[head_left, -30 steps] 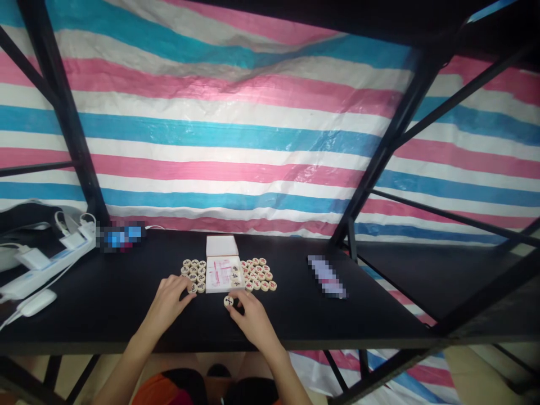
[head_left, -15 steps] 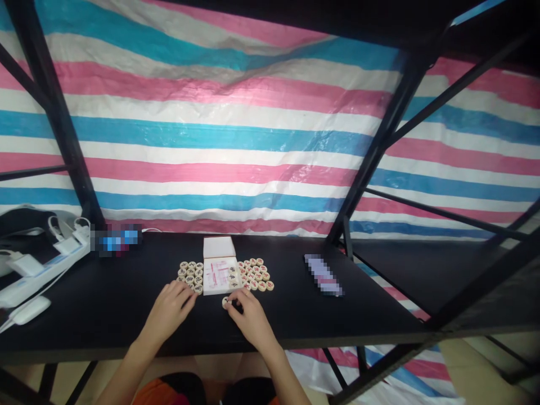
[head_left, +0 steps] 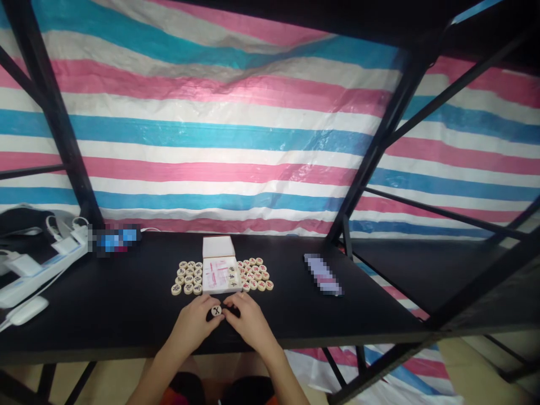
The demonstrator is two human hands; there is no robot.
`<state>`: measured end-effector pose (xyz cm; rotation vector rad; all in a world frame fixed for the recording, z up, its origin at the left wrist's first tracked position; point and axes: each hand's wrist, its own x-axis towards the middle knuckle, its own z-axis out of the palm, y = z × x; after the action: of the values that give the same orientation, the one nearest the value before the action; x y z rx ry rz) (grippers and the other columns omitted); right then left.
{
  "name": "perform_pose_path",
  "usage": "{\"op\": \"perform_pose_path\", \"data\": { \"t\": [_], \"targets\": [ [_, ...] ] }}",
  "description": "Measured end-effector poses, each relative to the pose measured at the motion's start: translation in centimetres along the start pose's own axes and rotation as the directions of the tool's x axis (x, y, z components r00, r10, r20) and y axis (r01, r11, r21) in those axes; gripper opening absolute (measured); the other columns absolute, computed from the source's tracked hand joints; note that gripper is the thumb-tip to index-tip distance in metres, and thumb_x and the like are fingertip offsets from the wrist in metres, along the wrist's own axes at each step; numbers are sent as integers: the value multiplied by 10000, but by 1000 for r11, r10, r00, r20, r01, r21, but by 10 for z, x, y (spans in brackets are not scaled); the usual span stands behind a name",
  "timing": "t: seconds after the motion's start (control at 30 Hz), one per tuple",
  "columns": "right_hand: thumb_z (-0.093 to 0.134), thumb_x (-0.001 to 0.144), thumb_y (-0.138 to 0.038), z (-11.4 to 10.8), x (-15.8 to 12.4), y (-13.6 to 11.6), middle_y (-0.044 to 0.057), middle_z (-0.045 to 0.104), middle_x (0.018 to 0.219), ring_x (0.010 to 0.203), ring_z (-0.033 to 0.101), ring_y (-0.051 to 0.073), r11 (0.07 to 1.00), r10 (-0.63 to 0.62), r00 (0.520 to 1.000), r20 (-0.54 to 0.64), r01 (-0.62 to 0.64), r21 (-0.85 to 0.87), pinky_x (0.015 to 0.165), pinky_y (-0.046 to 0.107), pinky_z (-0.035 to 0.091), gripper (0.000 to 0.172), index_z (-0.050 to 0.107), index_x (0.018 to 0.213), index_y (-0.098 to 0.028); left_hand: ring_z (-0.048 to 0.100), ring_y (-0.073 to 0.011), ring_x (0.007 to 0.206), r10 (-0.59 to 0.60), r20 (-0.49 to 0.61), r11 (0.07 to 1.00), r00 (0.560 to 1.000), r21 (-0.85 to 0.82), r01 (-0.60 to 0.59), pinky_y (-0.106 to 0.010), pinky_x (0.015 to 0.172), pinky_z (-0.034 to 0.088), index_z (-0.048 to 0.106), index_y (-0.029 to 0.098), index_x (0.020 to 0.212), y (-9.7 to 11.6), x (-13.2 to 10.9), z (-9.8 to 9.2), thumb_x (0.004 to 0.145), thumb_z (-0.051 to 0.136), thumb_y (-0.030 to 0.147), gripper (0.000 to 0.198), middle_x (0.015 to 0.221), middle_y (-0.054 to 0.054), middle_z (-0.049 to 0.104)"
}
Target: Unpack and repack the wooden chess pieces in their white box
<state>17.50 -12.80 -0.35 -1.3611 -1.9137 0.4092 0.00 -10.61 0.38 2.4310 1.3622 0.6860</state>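
Pinching the loose chess piece (head_left: 216,310), the left hand (head_left: 196,322) has come across to meet the half-curled right hand (head_left: 247,318); can't tell if that one's let go, but looks like a handover. Just beyond sits the open white box (head_left: 218,260), black-marked pieces (head_left: 189,279) beside it.

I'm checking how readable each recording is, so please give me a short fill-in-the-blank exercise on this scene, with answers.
1. Between the left hand and right hand, the loose piece bears a mark coloured ____.
2. On the table, the pieces right of the box bear marks coloured ____.
3. The box's lid is not closed but ____.
4. The sheet behind is patterned with pink, white and blue ____.

Missing words: black; red; open; stripes.
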Motion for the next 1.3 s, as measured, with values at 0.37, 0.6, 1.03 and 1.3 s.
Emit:
{"op": "perform_pose_path", "data": {
  "t": [0.37,0.6,1.03,1.3],
  "targets": [
    [527,844,-126,-3,1,-4,23,650,849,833,597,181,1000,26,1000,-15,-26,1,764,277,464,161,661,876,-210,626,-220,1015,62,-203,953,977,-278,-118,-354,819,539,627,240,1084,-20,-2,7,803,496,178,317,1089,-71,682],
    [517,851,-129,-3,0,-2,25,649,846,829,589,179,1000,26,999,-19,-26,11,771,279,454,162,659,875,-204,638,-201,919,80,-269,960,960,-237,-147,-321,817,522,642,222,999,-17,-5,-8,816,512,250,226,991,-63,690],
    [508,854,-137,-1,0,-2,34,646,857,830,588,182,999,48,999,5,-48,5,771,277,452,165,659,879,-198,656,-208,813,-234,-102,972,967,-49,230,-281,770,483,676,220,827,-143,54,-82,735,498,376,255,847,-23,722],
    [506,857,-144,-1,1,-2,34,643,851,829,589,181,999,47,999,-3,-47,8,773,276,454,164,660,874,-198,658,-211,931,-178,-69,984,982,-2,179,-296,890,473,720,210,947,-146,64,-74,764,447,266,333,1006,-55,717]
  ]
}}
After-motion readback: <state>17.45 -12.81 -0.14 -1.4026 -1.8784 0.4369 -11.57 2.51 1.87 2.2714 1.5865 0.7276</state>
